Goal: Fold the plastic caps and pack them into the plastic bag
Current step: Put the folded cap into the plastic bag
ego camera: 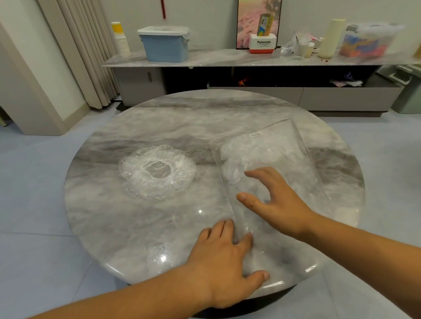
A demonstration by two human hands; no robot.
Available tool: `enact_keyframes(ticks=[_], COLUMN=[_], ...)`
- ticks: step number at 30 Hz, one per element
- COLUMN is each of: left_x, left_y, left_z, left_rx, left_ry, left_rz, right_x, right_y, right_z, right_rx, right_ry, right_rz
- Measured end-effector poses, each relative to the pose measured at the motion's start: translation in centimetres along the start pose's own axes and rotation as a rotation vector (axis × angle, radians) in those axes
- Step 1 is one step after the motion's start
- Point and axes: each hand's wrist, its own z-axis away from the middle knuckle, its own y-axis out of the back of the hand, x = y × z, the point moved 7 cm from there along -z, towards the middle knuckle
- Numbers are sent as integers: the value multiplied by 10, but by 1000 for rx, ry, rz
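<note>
Biggest thing first: the round marble worktop (178, 117), glossy enough that we get glare spots on the near side. On its right half lies the clear bag (301, 169), running from the far right toward the near edge, with its near corner right at the rim. A wad of caps (238, 153) already sits in the far half of it. 1 loose cap (178, 175) lies open and flat on the left, well apart from the bag and not folded yet.

Hands: our left hand (228, 262) is flat with straight fingers, pressing the near end of the bag down, so no grip there. Our right hand (276, 200) is spread over the middle of the bag with nothing pinched. We can't tell if its fingertips actually touch the film.

What could go sideways, as we see it:
- Slick film on polished stone means 1 uneven push could skate the bag off that near rim.
- Squash the bag too hard and the puffy caps inside could creep back out. We can't see which end is the mouth.
- The loose cap has an elastic rim, so a sloppy fold will probably spring open.
</note>
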Motion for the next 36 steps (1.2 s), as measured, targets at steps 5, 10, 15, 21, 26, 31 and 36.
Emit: enact_keyframes(ticks=[5, 10, 15, 21, 26, 31, 36], left_x=[-1, -2, -2, -3, 0, -11, -76], left_y=[-5, -3, -4, -2, 1, 23, 77], left_z=[-1, -2, -1, -2, 1, 7, 19], left_rx=[-10, -6, -31, -45, -64, -51, 144], left_ry=[-3, -14, -13, -11, -26, -47, 45], left_rz=[-17, -11, -19, 3, 29, 355, 601], right_x=[-3, -6, 0, 2, 0, -28, -77], right_y=[-21, -37, -37, -24, 2, 29, 16], right_z=[-5, -26, -44, -22, 25, 47, 51], right_rx=[-156, -305, -315, -233, -203, -28, 15], right_ry=[-47, -82, -109, -55, -99, -63, 91], right_rz=[-16, 12, 132, 106, 7, -36, -114])
